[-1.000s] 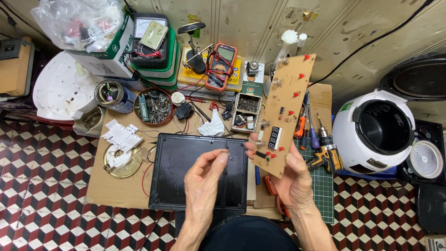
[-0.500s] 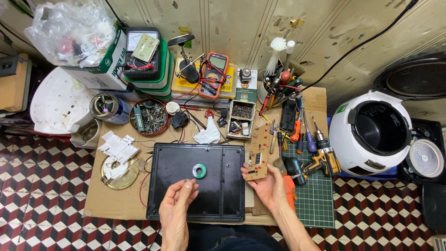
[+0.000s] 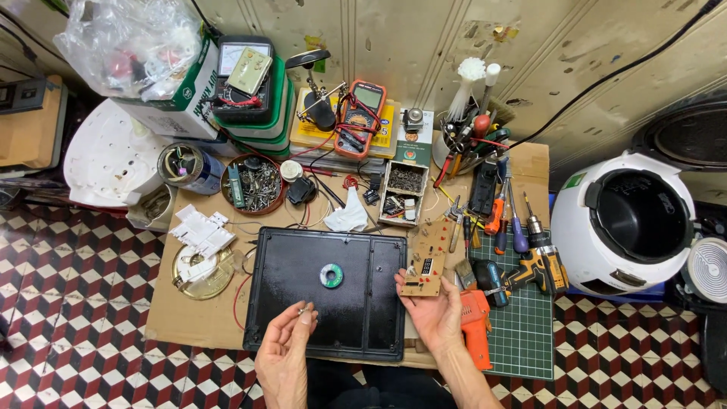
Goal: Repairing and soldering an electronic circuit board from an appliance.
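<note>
Right hand (image 3: 438,316) grips the circuit board (image 3: 425,258) at the black tray's (image 3: 303,318) edge, left hand (image 3: 284,347) pinches something tiny, looks like a screw, so it's nowhere near reassembled.

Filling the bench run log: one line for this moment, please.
left hand: pinches small part over black tray | right hand: holds circuit board | solder roll: on tray

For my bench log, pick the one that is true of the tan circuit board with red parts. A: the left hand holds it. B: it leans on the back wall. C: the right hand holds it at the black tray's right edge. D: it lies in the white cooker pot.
C: the right hand grips the tan circuit board beside the black tray, while the left hand pinches something small.
</note>
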